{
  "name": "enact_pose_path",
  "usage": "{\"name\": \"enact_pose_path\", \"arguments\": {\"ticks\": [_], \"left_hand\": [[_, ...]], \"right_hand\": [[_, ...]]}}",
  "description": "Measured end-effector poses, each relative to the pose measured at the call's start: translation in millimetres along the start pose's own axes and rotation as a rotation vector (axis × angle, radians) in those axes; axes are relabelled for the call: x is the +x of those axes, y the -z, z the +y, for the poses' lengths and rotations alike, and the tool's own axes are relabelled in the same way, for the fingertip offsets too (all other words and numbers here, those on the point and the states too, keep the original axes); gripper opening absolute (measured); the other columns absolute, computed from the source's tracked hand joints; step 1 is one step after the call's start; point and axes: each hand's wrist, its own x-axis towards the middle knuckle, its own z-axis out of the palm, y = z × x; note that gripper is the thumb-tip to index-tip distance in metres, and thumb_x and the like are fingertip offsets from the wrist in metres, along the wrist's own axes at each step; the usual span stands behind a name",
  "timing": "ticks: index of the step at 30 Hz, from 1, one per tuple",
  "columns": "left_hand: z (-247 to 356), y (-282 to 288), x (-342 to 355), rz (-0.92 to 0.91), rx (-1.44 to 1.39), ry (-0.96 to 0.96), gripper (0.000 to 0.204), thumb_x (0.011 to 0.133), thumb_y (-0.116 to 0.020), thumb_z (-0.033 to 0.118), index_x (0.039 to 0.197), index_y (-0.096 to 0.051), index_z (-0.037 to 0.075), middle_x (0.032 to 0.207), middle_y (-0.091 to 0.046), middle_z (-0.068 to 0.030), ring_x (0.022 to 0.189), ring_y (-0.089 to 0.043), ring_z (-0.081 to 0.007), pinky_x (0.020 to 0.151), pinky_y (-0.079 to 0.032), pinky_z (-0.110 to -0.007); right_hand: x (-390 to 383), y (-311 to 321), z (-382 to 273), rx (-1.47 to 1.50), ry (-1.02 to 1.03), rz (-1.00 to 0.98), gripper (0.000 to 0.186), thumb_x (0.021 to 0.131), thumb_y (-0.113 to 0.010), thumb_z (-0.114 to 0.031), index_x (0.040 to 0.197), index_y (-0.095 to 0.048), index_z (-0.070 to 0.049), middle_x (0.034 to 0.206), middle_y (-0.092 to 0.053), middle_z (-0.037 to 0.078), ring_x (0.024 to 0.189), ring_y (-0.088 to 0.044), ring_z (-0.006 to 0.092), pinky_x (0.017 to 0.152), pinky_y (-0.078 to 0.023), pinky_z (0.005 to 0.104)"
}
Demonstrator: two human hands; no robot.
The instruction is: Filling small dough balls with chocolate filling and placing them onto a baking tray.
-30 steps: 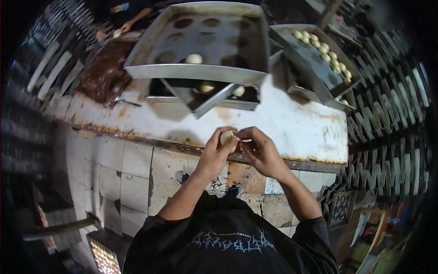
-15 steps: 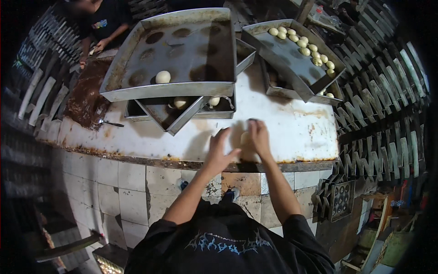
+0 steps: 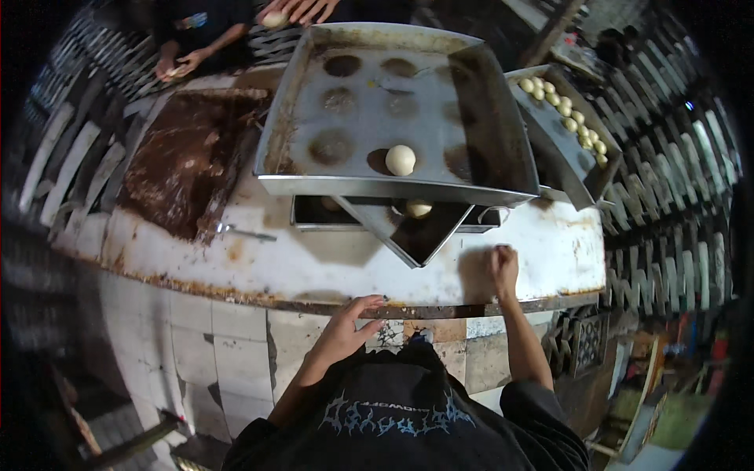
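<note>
My right hand [image 3: 504,272] rests on the white tabletop [image 3: 554,263] near its front edge. Its fingers are curled and closed, and whatever is beneath or inside them is hidden. Well to the left, my left hand [image 3: 349,330] hovers over the front edge, fingers apart and nothing in it. Beyond both hands stands a large square metal tray [image 3: 397,185] with a pale dough ball [image 3: 400,160] inside. Another dough ball [image 3: 418,208] shows in the turned tray [image 3: 408,253] stacked below.
A dark brown slab of soft paste [image 3: 184,157] covers the table's left, a flat-bladed tool [image 3: 250,233] beside it. Several dough balls line a tray [image 3: 565,169] at the right. Co-workers' hands [image 3: 188,61] show at far left; another's hand [image 3: 302,9] is near a dough ball [image 3: 274,18].
My hands have moved apart: the left drew back to the table edge, the right closed its fingers. A co-worker's hand and dough ball appeared at the top. The view shifted left.
</note>
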Motion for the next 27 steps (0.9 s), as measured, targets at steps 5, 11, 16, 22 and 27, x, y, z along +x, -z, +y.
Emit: {"name": "enact_pose_path", "arguments": {"ticks": [5,11,16,22,27], "left_hand": [[-1,35,3,-0.060,-0.001,-0.051,0.041,0.082,-0.065,0.013,0.119,-0.051,0.002,0.114,-0.059,-0.0128,0.106,-0.058,-0.0249,0.089,-0.044,-0.034],[-21,38,-15,-0.026,0.003,0.021,0.039,0.082,-0.065,0.016,0.116,-0.053,0.004,0.111,-0.059,-0.0150,0.103,-0.058,-0.0286,0.087,-0.045,-0.035],[16,12,6,-0.064,0.047,-0.091,0.038,0.082,-0.065,0.018,0.115,-0.055,0.004,0.117,-0.056,-0.0143,0.109,-0.053,-0.0310,0.092,-0.042,-0.036],[16,-12,-7,0.159,0.057,-0.095,0.038,0.080,-0.065,0.008,0.115,-0.055,0.003,0.116,-0.057,-0.0138,0.108,-0.054,-0.0268,0.093,-0.041,-0.033],[33,-63,-7,0.217,-0.053,0.066,0.035,0.082,-0.062,0.009,0.116,-0.055,0.001,0.114,-0.060,-0.0121,0.105,-0.056,-0.0214,0.091,-0.043,-0.032]], "right_hand": [[-30,78,-48,-0.491,-0.120,-0.426,0.023,0.074,-0.060,-0.004,0.096,-0.059,-0.001,0.094,-0.058,0.017,0.091,-0.056,0.0292,0.082,-0.047,0.0361],[56,126,-263,-0.052,0.328,-0.226,0.028,0.075,-0.069,-0.005,0.101,-0.061,-0.004,0.097,-0.065,0.007,0.091,-0.059,0.0160,0.079,-0.048,0.0309],[154,54,-294,-0.572,0.501,-0.499,0.034,0.079,-0.064,-0.029,0.103,-0.062,-0.005,0.102,-0.060,0.019,0.095,-0.059,0.0354,0.082,-0.047,0.0382],[134,63,-259,-0.345,0.672,-0.051,0.023,0.082,-0.062,-0.019,0.098,-0.061,-0.002,0.088,-0.061,0.017,0.082,-0.061,0.0279,0.072,-0.047,0.0337],[92,131,-131,0.484,0.104,-0.071,0.020,0.087,-0.058,-0.012,0.101,-0.057,0.001,0.066,-0.060,0.004,0.052,-0.046,0.0040,0.047,-0.037,0.0187]]}}
